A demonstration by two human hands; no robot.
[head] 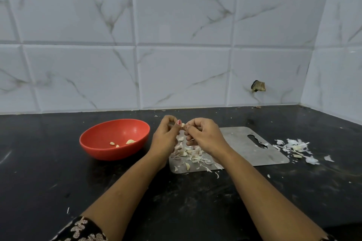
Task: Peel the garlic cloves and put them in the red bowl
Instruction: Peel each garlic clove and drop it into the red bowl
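A garlic clove (183, 125) is pinched between the fingertips of my left hand (166, 137) and my right hand (203, 137), held above the left part of a steel cutting board (241, 152). Under my hands, several unpeeled cloves and loose skins (188, 152) lie heaped on the board. The red bowl (114, 139) stands on the black counter just left of my left hand. Three peeled cloves (130, 141) rest on its bottom.
A pile of papery garlic skins (295, 146) lies on the counter right of the board. The black counter (58, 182) meets a white marble-tiled wall (176, 76) at the back and on the right. Small skin scraps are scattered around the board.
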